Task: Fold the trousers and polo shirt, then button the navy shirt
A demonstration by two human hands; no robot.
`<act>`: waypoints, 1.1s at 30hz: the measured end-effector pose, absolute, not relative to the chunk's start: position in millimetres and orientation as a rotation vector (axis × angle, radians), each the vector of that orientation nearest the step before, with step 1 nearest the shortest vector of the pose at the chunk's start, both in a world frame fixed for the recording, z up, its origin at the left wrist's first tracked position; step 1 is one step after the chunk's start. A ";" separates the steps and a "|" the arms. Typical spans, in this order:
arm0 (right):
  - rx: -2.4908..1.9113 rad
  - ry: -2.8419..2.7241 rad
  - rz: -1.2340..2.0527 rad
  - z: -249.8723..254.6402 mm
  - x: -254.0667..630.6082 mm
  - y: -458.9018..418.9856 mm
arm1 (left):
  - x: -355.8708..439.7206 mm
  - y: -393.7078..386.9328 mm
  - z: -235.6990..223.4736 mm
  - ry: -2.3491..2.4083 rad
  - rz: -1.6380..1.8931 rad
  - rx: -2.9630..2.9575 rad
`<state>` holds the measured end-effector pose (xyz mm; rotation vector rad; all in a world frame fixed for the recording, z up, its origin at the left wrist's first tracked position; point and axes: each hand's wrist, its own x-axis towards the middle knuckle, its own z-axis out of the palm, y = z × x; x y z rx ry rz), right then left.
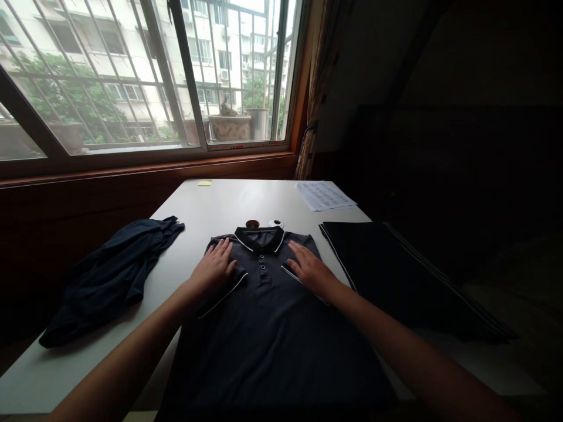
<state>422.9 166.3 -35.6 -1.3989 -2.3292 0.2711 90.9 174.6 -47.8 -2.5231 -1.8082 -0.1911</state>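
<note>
A dark polo shirt (268,328) with a white-edged collar and buttons lies front side up on the white table (246,202). Both of its short sleeves are folded inward over the chest. My left hand (214,266) rests flat on the shirt's left sleeve near the shoulder, fingers stretched out. On the other sleeve lies my right hand (311,271), open too, with its fingers pointing toward the collar. The shirt's lower end runs into dark shadow at the bottom of the view.
A crumpled dark garment (114,275) lies at the left, partly along the table edge. Dark striped trousers (396,269) lie folded at the right. Behind the collar are a brown disc (252,224) and a white round item (276,223). Printed sheets (325,195) and a yellow note (204,183) lie farther back.
</note>
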 end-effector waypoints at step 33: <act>-2.009 -2.167 0.032 -74.0 431.0 220.6 | 102.2 235.2 -69.9 -2.120 -0.309 -2.307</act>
